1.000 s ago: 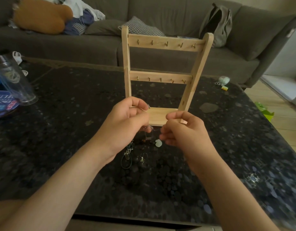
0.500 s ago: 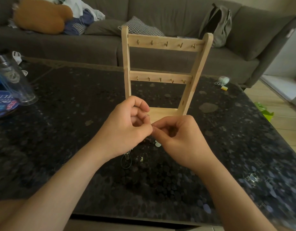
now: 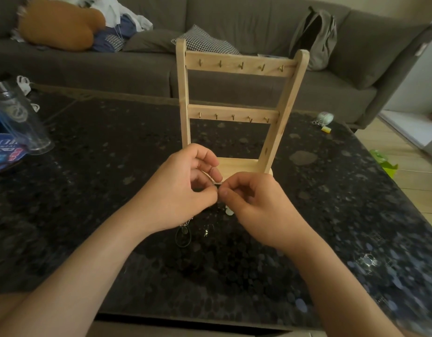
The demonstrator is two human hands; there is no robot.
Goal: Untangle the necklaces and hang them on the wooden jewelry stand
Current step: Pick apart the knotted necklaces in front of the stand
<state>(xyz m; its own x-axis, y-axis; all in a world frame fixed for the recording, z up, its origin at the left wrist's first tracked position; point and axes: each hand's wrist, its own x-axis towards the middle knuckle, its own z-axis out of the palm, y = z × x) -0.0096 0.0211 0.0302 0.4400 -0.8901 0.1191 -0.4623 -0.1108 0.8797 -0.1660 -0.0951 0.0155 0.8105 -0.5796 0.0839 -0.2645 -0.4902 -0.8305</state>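
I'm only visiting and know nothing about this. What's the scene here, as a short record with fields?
Place: dark speckled table before a grey sofa
Stand: wooden, upright on the table, two rails of hooks, all bare
Left hand: pinches the tangled necklaces, which dangle beneath it
Right hand: pinches the same tangle beside the left fingertips
Stage: untangling; nothing hung yet
Nearby: clear tumbler, backpack on the sofa

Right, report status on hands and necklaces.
Pinching the necklaces: left hand, right hand. Hooks on wooden stand all bare. Nothing between hands and stand.
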